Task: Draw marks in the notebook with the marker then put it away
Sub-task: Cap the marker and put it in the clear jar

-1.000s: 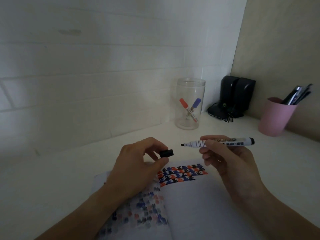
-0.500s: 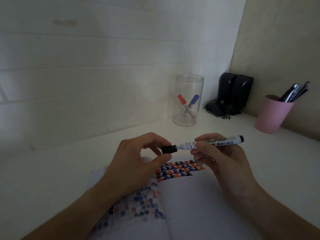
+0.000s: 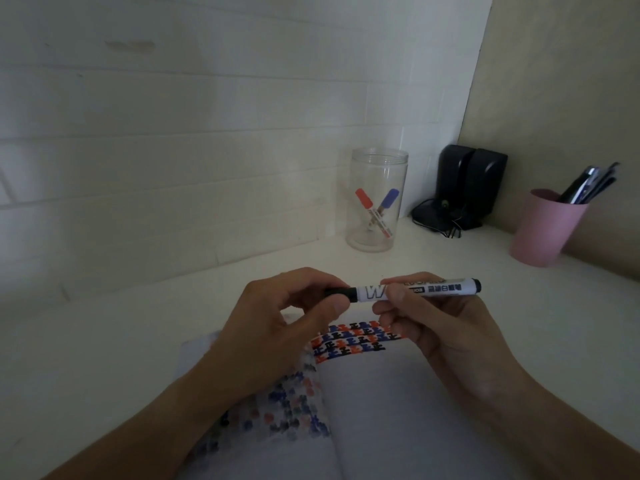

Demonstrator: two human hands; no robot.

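A white whiteboard marker [image 3: 440, 289] with a black end lies level in the air above an open notebook [image 3: 377, 403]. My right hand [image 3: 440, 327] grips its barrel. My left hand [image 3: 277, 323] pinches the black cap [image 3: 343, 292], which sits on the marker's tip. The notebook's right page carries rows of black, blue and orange marks [image 3: 356, 339] along its top; the left page shows fainter marks. A clear jar [image 3: 377, 202] behind holds a red-capped and a blue-capped marker.
A pink cup [image 3: 543, 233] with several pens stands at the right. Two black speakers [image 3: 471, 185] with cables fill the back corner. A white brick wall runs behind the white desk [image 3: 104, 341].
My left hand brought the cap to the marker's tip and pushed it on; one second ago cap and marker were apart. The view has tilted slightly.
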